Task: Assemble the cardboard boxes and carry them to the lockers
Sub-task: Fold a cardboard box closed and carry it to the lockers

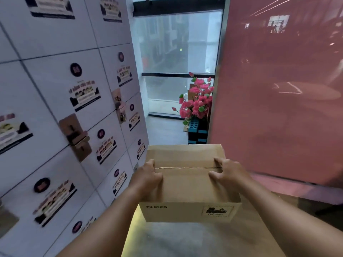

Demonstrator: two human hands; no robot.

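I carry a closed brown cardboard box (187,186) in front of me, its top flaps meeting in a seam across the middle. My left hand (148,177) grips the box's left side with the thumb over the top edge. On the opposite side my right hand (225,173) grips it, fingers curled onto the top. The near face bears a printed logo and a black label. White lockers (55,108) with round stickers and posters fill the wall on my left, close beside the box.
A pink glossy wall (278,89) stands at my right. Ahead a narrow corridor ends at a glass window (178,43), with pink artificial flowers (197,101) on blue crates at its right. Cardboard pieces hang on some locker doors (76,136).
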